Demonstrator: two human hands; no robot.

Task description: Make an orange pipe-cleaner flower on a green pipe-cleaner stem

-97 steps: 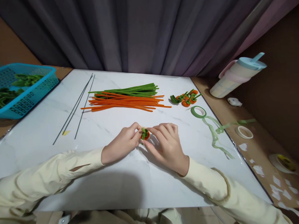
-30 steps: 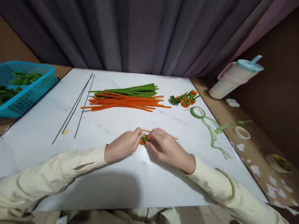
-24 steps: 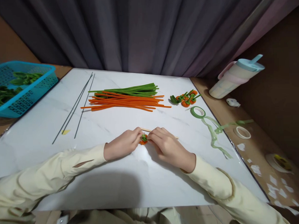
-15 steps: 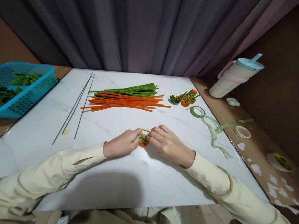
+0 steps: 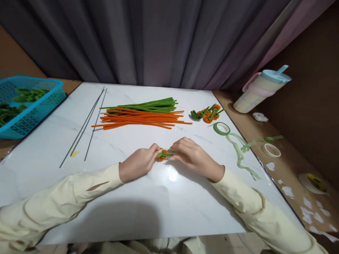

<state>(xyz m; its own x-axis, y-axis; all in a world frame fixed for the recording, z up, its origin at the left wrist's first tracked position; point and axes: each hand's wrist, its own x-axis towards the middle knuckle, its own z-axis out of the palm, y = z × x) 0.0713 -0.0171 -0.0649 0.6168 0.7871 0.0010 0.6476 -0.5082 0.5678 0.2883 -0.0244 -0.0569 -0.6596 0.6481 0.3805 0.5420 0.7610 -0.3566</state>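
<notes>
Near the middle of the white marbled table (image 5: 128, 221), my left hand (image 5: 139, 163) pinches a small orange and green fuzzy pipe-cleaner piece (image 5: 162, 155). A green strand of it points right, toward my right hand (image 5: 195, 159). The fingers of my right hand are curled close beside the piece; what they hold is hidden. Beyond my hands lie a bundle of orange pipe cleaners (image 5: 141, 118) and a bundle of green pipe cleaners (image 5: 157, 104). Several finished-looking orange and green pieces (image 5: 208, 116) are heaped to their right.
At the right lie a roll of green tape (image 5: 222, 129), loose green tape strips (image 5: 239, 156), a white ring (image 5: 271, 150) and paper scraps (image 5: 287, 191). A tumbler (image 5: 261, 90) stands behind. Thin dark rods (image 5: 87, 124) and a blue basket (image 5: 32, 113) with green pieces are left.
My right hand has shifted slightly right, away from the left fingers. The orange and green piece has turned, its green strand now pointing right. A pale thin stick seen between my hands is barely visible now.
</notes>
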